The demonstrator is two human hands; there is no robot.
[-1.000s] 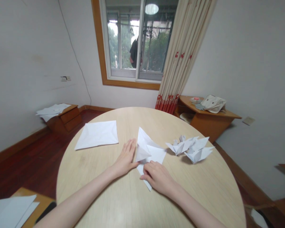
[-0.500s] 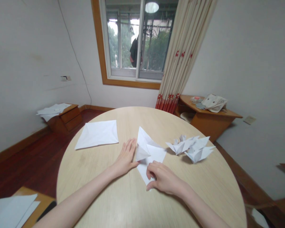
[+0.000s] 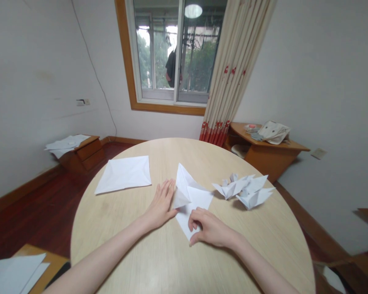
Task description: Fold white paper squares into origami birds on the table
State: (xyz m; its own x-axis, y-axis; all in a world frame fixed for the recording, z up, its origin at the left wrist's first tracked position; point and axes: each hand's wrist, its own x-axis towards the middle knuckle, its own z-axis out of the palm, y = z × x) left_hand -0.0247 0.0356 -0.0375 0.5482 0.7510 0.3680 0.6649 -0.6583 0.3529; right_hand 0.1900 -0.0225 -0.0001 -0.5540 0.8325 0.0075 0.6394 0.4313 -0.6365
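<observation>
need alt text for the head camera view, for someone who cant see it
A person's right hand touches a partly folded white paper on a round pale wood table, the left hand at its edge. A flat white sheet lies to the left, folded paper figures to the right.

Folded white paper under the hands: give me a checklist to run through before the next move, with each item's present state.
1. Left hand in contact with the folded white paper: ok, thumb tip at its edge.
2. Right hand on the paper's lower point: ok, fingers rest on it.
3. Paper lying flat: not ok, the upper flap looks raised.
4. Crease sharpness: cannot tell at this distance.
5. Folded paper figures apart from the paper: ok, close but not touching.
6. Flat folded sheet apart from the left hand: ok.
</observation>
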